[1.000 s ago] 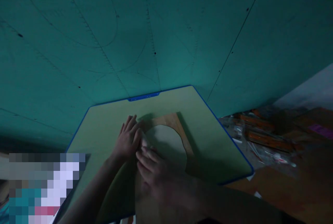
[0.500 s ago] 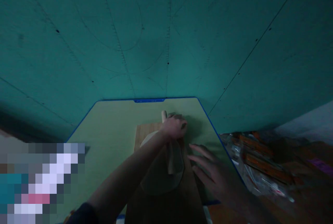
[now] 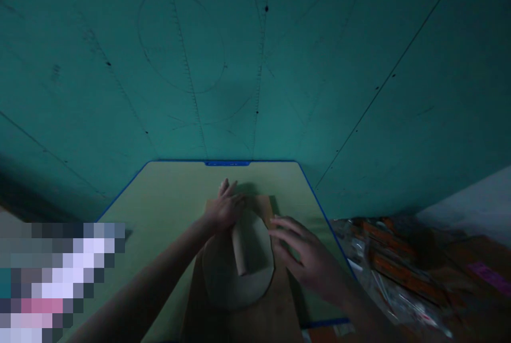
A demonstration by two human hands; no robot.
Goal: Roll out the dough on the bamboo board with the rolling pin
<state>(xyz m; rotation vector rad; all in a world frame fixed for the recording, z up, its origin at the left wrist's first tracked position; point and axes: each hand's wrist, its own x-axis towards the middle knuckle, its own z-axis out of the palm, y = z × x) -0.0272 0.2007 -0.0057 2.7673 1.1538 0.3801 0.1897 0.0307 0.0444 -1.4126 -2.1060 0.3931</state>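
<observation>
Watching remotely, I see the pin [image 3: 240, 255] lying on dough [image 3: 258, 263], on a board [image 3: 279, 300] on the counter [image 3: 175, 189]. Left hand [image 3: 225, 211] covers the pin, can't tell how tightly; right hand [image 3: 303, 252] has fingers [image 3: 288, 224] spread by the dough's edge. Lopsided pressure could tear it, I'd guess. Plastic [image 3: 399, 300] off right, contents unclear.

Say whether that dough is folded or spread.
Spread: the dough lies as one flat, roundish sheet on the wooden board, under the rolling pin.
</observation>
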